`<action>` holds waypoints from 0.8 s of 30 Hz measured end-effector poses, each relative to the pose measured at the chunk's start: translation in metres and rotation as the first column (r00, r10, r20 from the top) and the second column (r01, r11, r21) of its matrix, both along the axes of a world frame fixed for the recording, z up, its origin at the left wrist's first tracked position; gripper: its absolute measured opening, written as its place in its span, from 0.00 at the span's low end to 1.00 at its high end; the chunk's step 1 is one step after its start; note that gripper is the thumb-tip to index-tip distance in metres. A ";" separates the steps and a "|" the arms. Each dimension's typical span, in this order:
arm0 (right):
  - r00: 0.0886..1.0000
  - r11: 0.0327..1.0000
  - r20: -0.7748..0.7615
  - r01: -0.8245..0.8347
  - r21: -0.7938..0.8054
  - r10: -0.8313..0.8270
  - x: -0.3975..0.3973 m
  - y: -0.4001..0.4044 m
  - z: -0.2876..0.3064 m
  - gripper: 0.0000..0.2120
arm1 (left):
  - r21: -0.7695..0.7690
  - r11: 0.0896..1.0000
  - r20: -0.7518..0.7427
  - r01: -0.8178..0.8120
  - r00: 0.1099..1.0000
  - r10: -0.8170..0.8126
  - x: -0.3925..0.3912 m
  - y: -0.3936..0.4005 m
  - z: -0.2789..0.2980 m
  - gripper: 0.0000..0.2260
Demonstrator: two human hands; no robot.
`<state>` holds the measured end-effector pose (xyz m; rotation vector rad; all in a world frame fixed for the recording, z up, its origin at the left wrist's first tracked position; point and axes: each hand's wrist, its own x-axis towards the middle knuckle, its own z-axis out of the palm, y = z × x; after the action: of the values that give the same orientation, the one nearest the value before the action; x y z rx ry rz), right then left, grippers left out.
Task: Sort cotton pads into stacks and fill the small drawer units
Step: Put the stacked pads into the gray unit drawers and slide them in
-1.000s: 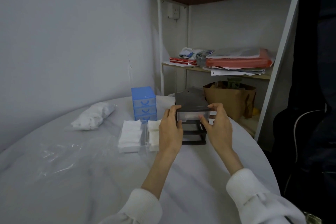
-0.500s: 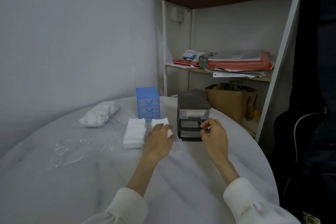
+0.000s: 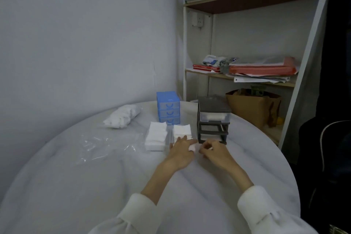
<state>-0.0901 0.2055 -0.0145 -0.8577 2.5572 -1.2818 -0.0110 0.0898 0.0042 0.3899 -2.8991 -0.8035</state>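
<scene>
drawer units [image 3: 213, 118]: 2 | pad stacks [image 3: 156, 136]: 2 | left hand [image 3: 181, 151], right hand [image 3: 215, 151]: apparently pinching pads

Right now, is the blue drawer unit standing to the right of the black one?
No, the blue drawer unit stands left of the black drawer unit.

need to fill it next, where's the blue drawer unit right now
In the head view the blue drawer unit stands at the table's far side, left of the black drawer unit, just behind the cotton pad stacks.
</scene>
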 end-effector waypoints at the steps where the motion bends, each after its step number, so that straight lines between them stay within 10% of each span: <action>1: 1.000 0.999 0.015 -0.008 0.031 0.007 0.000 0.002 0.001 0.10 | 0.030 0.999 0.000 0.014 1.000 -0.014 0.004 0.000 0.002 0.24; 16: 0.972 0.913 0.144 -0.225 0.339 0.186 0.011 0.027 0.032 0.07 | 0.031 0.999 -0.016 0.033 0.999 -0.032 0.034 -0.014 0.014 0.28; 24: 0.990 0.992 0.132 0.022 0.128 -0.039 0.017 0.007 0.029 0.15 | 0.162 0.977 -0.053 -0.139 0.987 0.150 0.027 -0.008 0.009 0.21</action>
<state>-0.0729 0.2122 0.0144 -0.6859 2.5229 -1.1306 0.0158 0.0813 0.0134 0.5716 -2.7184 -1.0047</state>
